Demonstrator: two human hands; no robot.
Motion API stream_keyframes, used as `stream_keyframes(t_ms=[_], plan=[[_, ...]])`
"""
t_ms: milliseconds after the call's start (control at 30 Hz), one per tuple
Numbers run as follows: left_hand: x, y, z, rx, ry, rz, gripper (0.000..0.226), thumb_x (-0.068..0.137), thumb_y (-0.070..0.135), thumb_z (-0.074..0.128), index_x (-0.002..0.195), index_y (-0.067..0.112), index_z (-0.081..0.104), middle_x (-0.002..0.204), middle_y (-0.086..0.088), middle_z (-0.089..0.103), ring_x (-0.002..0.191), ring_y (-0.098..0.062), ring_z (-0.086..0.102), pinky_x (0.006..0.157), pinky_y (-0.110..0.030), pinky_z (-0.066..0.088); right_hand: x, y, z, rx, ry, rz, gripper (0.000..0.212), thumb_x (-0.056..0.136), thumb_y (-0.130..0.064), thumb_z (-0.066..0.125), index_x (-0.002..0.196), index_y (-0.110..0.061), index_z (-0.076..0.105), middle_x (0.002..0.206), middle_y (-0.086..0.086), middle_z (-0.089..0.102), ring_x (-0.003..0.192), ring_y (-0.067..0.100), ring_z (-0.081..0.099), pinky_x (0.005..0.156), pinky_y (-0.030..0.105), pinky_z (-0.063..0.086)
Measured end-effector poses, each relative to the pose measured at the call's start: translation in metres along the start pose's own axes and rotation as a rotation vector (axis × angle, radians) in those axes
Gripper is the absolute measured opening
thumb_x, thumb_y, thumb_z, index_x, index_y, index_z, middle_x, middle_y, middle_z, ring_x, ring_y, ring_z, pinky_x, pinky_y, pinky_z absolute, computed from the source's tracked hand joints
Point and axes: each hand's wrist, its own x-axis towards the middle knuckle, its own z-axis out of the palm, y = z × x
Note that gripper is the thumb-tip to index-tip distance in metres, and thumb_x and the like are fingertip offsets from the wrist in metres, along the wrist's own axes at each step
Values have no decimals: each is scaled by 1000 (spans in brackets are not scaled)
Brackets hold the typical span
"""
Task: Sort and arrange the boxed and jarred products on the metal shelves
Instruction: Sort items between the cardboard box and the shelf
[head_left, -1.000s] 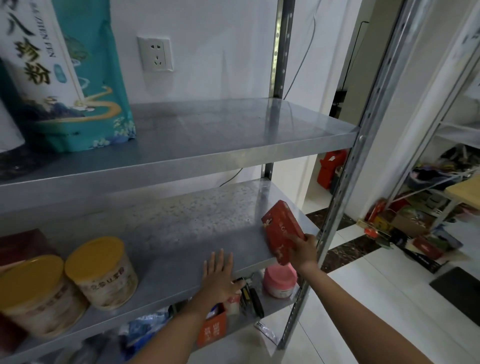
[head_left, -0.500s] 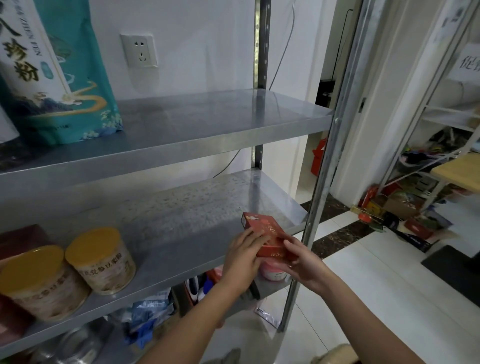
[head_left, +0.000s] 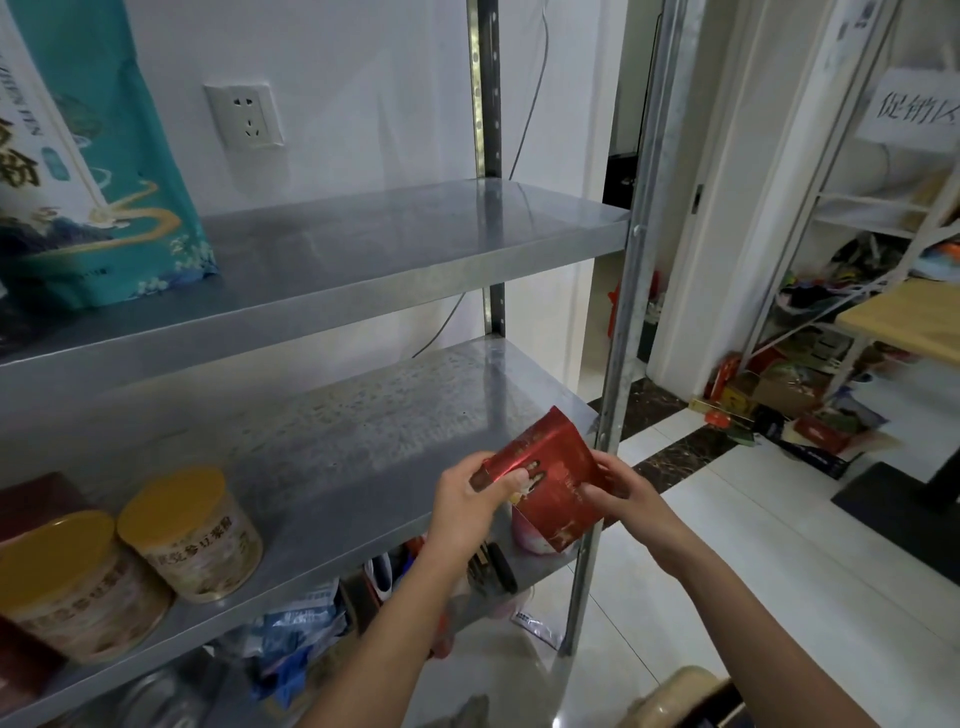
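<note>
Two hands are on one red box, just right of centre in the lower half of the frame. My left hand grips the box's upper left end, thumb lying across its printed face and fingers curled behind. My right hand pinches the right edge, fingers wrapped round it. The box is tilted, one corner pointing up and another down, and it is held in the air just in front of the front right corner of the middle shelf. I cannot tell whether it touches the shelf edge.

Toward the lower left, a farther jar with a yellow lid stands upright near the front of that shelf. A nearer jar of the same kind stands just beside it at the frame's left edge. A dark red carton sits behind them.

On the upper shelf, in the upper left, a teal bag stands against the white wall. A wall socket is to its right. A pink tub shows below the box on the lowest shelf, partly hidden by it. The steel upright runs down just right of the box.
</note>
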Motion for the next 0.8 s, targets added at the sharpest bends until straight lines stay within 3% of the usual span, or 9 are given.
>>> stream_keyframes(t_ms=[133,300,400,500,600,667,733,800], plan=[[-6,13,-5,-150,58,-91,5,84,20,74,85,15,72,81,-2,76,72,-8,69,62,-11,51,-6,-1,-9,61,21,26,30,78,-48,68,108,-41,65,104,-15,70,99,9,67,69,18,55],[-11,23,-9,-300,79,-237,18,87,25,70,89,7,70,76,-4,76,65,-10,71,55,-14,51,-14,-1,-15,178,40,39,41,74,-47,71,108,-26,70,101,1,75,94,19,72,70,23,57],[-13,22,-13,-235,65,-329,29,87,34,69,98,7,68,86,-9,76,77,-19,74,61,-21,55,-17,-3,-13,176,51,59,48,74,-47,70,109,-14,71,97,10,76,87,25,73,68,23,56],[-14,19,-17,-199,41,-347,29,89,26,69,109,6,64,99,-14,73,88,-24,72,61,-25,57,-20,-6,-15,138,35,82,51,70,-48,71,105,-11,72,96,15,75,87,30,73,81,37,57],[-15,20,-20,-233,87,-367,22,87,17,71,104,5,65,84,-9,75,71,-16,73,53,-22,54,-22,-9,-14,51,31,89,53,71,-52,69,101,-9,74,92,15,75,87,33,72,91,47,53],[-14,20,-20,-255,123,-408,15,88,15,70,96,4,65,68,-3,74,58,-12,71,46,-20,51,-23,-13,-12,46,8,80,52,76,-58,66,106,-16,73,94,12,75,88,31,72,91,46,53],[-14,20,-19,-269,144,-445,14,89,15,69,93,3,64,63,-3,73,54,-12,70,45,-23,51,-25,-17,-14,126,-59,80,44,82,-60,63,116,-34,69,103,8,74,91,30,71,86,41,54],[-13,18,-20,-259,130,-466,16,90,18,68,94,2,64,65,-5,73,56,-14,71,47,-25,53,-27,-21,-17,135,-131,89,37,84,-59,58,118,-47,66,99,11,72,82,27,68,71,30,50]])
